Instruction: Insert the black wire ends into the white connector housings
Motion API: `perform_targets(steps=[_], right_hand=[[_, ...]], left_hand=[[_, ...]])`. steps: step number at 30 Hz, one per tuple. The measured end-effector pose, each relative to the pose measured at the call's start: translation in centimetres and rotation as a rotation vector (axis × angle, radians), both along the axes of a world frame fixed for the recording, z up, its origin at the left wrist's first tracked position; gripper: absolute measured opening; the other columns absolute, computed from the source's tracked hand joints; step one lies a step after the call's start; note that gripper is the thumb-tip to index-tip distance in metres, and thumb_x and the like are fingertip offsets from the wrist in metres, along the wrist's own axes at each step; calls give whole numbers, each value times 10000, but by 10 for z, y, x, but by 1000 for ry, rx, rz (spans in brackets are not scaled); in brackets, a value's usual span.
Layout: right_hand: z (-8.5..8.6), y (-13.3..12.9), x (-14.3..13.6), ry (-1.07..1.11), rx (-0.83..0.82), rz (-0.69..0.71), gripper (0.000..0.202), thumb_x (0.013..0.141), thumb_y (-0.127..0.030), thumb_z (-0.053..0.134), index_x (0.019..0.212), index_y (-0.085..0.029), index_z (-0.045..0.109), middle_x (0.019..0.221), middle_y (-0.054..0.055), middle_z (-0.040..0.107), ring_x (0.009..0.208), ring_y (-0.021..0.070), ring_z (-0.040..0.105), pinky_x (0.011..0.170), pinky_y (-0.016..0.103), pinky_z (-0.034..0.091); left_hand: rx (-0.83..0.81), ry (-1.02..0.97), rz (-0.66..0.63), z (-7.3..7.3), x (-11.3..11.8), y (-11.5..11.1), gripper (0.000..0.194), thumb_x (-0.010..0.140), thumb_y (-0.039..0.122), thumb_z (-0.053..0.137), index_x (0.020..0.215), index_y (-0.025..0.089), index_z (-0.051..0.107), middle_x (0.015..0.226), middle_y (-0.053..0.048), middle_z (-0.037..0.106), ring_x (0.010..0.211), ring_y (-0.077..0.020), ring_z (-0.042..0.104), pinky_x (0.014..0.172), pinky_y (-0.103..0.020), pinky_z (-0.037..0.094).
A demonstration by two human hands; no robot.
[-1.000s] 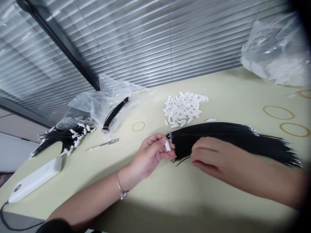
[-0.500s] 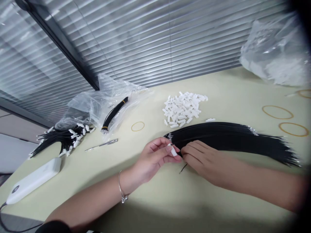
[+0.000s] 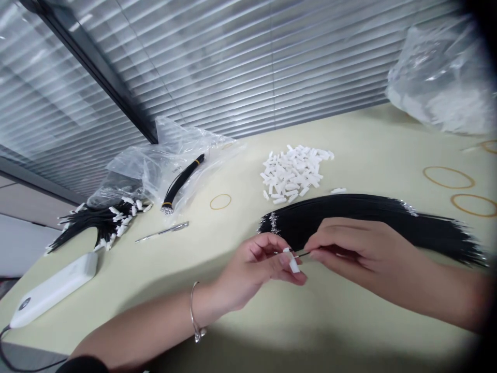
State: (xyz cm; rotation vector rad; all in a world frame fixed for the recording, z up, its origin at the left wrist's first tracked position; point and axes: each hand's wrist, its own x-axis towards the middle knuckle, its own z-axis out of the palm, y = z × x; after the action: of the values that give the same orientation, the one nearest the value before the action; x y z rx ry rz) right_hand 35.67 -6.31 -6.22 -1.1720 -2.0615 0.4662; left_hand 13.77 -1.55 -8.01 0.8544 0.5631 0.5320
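Between thumb and fingers, my left hand (image 3: pixel 264 261) holds a small white plastic connector housing (image 3: pixel 294 262). My right hand (image 3: pixel 357 248) pinches a thin black wire (image 3: pixel 304 254), whose end meets the side of the housing; how far it goes in I cannot tell. Behind both hands lies a wide bundle of black wires (image 3: pixel 349 207) with bare metal tips, partly covered by my right hand. A heap of white connector housings (image 3: pixel 291 173) sits beyond the bundle, and one loose housing (image 3: pixel 338 190) lies apart to its right.
At the left are wires with white housings attached (image 3: pixel 97 223), a white corded device (image 3: pixel 54 290) and a slim metal tool (image 3: pixel 162 231). A tied wire bundle (image 3: pixel 182 184) rests on a clear bag (image 3: pixel 132 166). Rubber bands (image 3: pixel 448 177) and another bag (image 3: pixel 442 88) lie right.
My right hand has turned and now brings a black wire to the white housing. My left hand has shifted slightly right and toward me with the housing.
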Motion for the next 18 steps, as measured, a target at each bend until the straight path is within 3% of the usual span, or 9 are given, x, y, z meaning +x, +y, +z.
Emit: perform_targets(steps=[4,9,14,18], right_hand=[[6,-2,-2,-39,-46,1,229,981,-251,539,809,-214,685,692,-17,584,576,89,558,519,204,411],[19,-6,-3,-78,-148,136,219,990,-275,487,1022,-233,700,824,7,606,670,108,610,613,221,490],[16,-3,-1,3,-199,77,379,1030,-309,422,718,-200,608,662,-17,517,585,101,494,541,232,383],[14,0,-2,17,-321,57,362,968,-289,485,624,-187,532,594,-31,468,541,91,419,492,240,299]], left_hand=[[-16,6,-9,-1,-1,0,242,806,265,814,860,115,631,812,-27,722,737,-147,748,781,-306,612],[-34,-6,8,-3,0,1,242,815,260,807,866,116,619,783,-28,728,736,-139,745,772,-294,610],[-25,-6,-3,-2,0,0,234,824,253,797,852,113,612,807,-26,725,735,-145,748,769,-308,618],[-11,-15,-17,-2,-1,-1,208,834,234,785,869,114,619,823,-27,732,738,-139,748,765,-306,621]])
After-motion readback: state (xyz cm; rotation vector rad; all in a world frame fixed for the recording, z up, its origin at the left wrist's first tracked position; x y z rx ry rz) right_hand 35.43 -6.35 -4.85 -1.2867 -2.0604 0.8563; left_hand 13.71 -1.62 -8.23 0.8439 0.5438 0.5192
